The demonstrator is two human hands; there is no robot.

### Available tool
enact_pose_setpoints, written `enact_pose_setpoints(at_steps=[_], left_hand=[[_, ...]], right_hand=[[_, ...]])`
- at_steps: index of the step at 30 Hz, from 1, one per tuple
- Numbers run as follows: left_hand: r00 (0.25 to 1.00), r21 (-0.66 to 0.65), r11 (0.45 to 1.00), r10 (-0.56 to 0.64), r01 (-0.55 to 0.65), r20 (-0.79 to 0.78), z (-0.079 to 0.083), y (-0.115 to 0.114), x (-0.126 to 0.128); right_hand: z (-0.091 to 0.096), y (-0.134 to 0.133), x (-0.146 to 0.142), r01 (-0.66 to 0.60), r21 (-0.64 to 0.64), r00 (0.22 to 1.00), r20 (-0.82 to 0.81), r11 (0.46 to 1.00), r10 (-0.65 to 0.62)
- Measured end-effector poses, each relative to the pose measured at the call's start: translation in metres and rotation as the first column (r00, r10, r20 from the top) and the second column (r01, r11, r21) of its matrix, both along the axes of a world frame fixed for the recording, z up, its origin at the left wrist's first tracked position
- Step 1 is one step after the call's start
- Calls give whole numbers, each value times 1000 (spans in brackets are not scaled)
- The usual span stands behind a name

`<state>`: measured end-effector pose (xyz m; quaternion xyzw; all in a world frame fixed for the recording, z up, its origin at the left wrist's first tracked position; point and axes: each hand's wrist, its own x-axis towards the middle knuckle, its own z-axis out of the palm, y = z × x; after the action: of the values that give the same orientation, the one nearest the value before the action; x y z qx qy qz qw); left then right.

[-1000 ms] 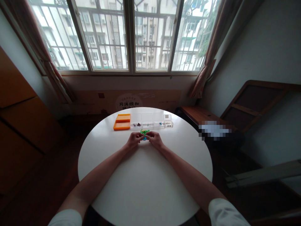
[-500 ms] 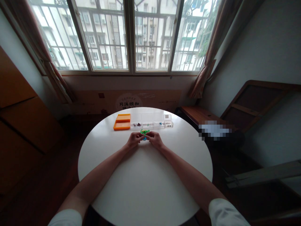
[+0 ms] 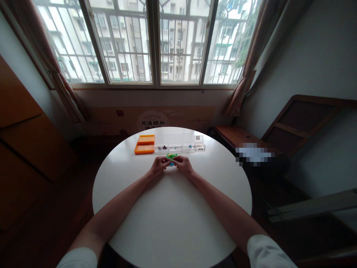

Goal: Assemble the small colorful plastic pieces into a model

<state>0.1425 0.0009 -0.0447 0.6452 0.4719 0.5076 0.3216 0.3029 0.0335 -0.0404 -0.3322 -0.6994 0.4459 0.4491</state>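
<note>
My left hand [image 3: 158,166] and my right hand [image 3: 182,165] rest together on the far half of a round white table [image 3: 173,208]. Their fingers are curled and pinched around a small green and blue toy piece [image 3: 171,158] held between them. The piece is too small to make out in detail. Just beyond my hands stand a row of small clear plastic boxes [image 3: 181,143] with a few tiny dark parts inside, and an orange tray [image 3: 145,144] at the left end of the row.
A large barred window [image 3: 156,41] fills the wall behind the table, with curtains at both sides. A wooden bench [image 3: 237,136] and a leaning wooden frame [image 3: 304,123] stand at the right. Orange-brown cabinets [image 3: 25,149] line the left.
</note>
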Motion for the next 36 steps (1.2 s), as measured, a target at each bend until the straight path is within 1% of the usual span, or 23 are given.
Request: enact_pose_setpoints(at_steps=[11, 18, 25, 36], left_hand=[[1000, 8, 1000, -16, 16, -2, 2, -2, 0], [1000, 5, 1000, -17, 17, -4, 3, -2, 0], [1000, 7, 1000, -16, 16, 1, 2, -2, 0], [1000, 14, 1000, 6, -6, -5, 2, -2, 0]], right_hand=[[-1, 0, 0, -2, 4, 1000, -1, 1000, 2], [-4, 2, 0, 29, 1, 1000, -11, 1000, -29], [-2, 1, 0, 36, -13, 999, -5, 999, -36], [0, 0, 1, 1, 16, 1000, 8, 1000, -2]])
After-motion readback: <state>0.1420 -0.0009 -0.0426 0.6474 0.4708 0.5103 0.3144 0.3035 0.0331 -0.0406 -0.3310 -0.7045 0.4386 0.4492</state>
